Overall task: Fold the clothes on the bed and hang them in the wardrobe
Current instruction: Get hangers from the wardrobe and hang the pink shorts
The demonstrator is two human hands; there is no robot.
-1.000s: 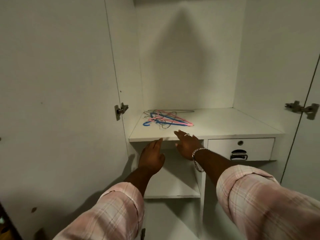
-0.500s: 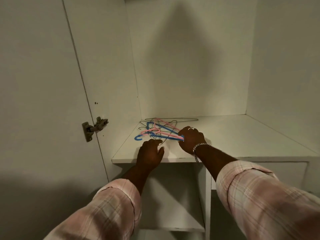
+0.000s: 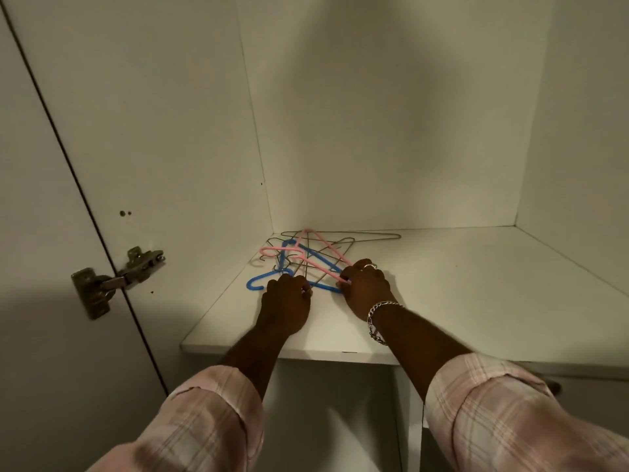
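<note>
Hangers (image 3: 306,260) lie in a tangled pile on the white shelf (image 3: 459,294) inside the wardrobe (image 3: 391,114), toward its back left corner: pink, blue and thin grey wire ones, crossing over each other. A blue hanger (image 3: 260,280) reaches farthest toward the left edge of the shelf, its hook curling at the end. A long wire hanger (image 3: 374,235) stretches along the back edge.

Both hands are at the near side of the pile. The left hand (image 3: 286,310) rests on the shelf with its fingers curled around thin hanger wires at its tips. The right hand (image 3: 366,289) pinches the end of a pink hanger (image 3: 306,255), fingers curled round it; a ring (image 3: 369,266) shows on one finger and a chain bracelet (image 3: 376,320) hangs at the wrist. So each grip is closed on hangers, the left on wire ones and the right on the pink one.

Both forearms come over the front edge of the shelf, in rolled-up pink plaid sleeves (image 3: 211,424). The left door (image 3: 44,233) stands open, with a metal hinge (image 3: 115,281) fixed to it. Below the shelf are open compartments, split by an upright panel (image 3: 410,420). No clothes are in view.
</note>
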